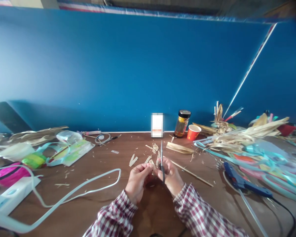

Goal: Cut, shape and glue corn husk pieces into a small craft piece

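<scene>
My left hand (138,180) is closed in a pinch, with a small piece of pale dried husk (152,162) at its fingertips. Close beside it, my right hand (172,176) is wrapped around a pair of scissors (162,154); their dark blade points up and away from me. The scissors' handles are mostly hidden by the fingers. Short husk scraps (132,160) lie just beyond my hands on the brown table (108,210). Past my right hand are a thin stick (192,173) and a wider husk strip (180,148).
A blue glue gun (246,182) with a cord lies at right, near heaped husks (227,140) and turquoise ribbons. At the back stand a dark-lidded jar (182,123) and a red paper cup (194,132). A white cable (88,184) loops at left, beside a power strip (17,194).
</scene>
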The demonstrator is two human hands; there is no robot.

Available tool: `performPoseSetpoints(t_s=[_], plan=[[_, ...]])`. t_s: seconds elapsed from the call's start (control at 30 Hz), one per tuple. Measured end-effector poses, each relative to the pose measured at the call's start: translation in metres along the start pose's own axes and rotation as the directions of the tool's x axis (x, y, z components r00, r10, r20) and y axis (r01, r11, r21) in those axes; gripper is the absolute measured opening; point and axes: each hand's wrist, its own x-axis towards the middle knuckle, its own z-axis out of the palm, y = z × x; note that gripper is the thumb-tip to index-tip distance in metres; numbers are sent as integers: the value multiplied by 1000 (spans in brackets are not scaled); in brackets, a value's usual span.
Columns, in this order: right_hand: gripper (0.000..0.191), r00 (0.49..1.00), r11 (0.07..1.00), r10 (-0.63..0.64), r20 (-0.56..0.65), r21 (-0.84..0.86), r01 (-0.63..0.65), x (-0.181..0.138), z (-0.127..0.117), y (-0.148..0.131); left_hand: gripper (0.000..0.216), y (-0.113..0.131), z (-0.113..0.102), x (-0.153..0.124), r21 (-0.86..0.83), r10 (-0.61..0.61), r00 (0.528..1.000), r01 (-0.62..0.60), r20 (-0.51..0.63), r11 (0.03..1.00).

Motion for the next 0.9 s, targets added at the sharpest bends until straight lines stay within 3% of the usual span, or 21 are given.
performPoseSetpoints(t_s=[0.5, 0.9], plan=[[46, 997, 995, -50, -63, -94, 44, -4, 9, -6, 23, -5, -1, 2, 19, 53, 998, -52, -28, 998], [50, 998, 998, -31, -57, -61, 27, -4, 10, -8, 26, -6, 0, 2, 40, 66, 997, -64, -48, 997]])
